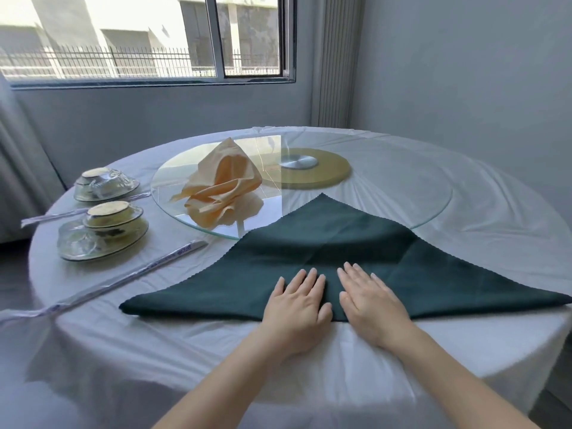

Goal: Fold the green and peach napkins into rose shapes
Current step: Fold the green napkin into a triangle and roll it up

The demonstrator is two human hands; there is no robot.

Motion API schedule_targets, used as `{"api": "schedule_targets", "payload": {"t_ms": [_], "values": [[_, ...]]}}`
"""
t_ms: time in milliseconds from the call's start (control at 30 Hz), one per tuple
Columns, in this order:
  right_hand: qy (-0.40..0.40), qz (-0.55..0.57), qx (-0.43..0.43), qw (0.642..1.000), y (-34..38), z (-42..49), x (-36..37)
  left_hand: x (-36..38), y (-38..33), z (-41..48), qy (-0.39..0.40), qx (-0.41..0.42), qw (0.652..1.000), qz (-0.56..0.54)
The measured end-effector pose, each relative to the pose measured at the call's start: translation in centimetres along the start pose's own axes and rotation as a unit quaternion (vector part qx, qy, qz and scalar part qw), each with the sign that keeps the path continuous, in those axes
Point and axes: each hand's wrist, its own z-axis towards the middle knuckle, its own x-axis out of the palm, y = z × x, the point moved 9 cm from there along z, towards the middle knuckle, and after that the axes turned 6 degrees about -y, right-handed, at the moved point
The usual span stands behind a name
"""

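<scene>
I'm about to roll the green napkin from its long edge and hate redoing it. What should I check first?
1. Green napkin folded into a triangle: ok.
2. Left hand and right hand flat on its near edge: ok.
3. Lying fully flat: not ok; far tip rides up on the glass turntable.
4. Wrapped chopsticks apart from its left corner: ok.
5. Right corner: cannot tell; out of frame.
</scene>
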Motion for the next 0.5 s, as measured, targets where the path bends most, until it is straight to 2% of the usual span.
{"api": "schedule_targets", "payload": {"t_ms": [500], "values": [[0.006,-0.001,0.006,1.000,0.0,-0.2,0.2,-2.4,12.3,-4.6,-0.005,-0.058,0.998,-0.011]]}}
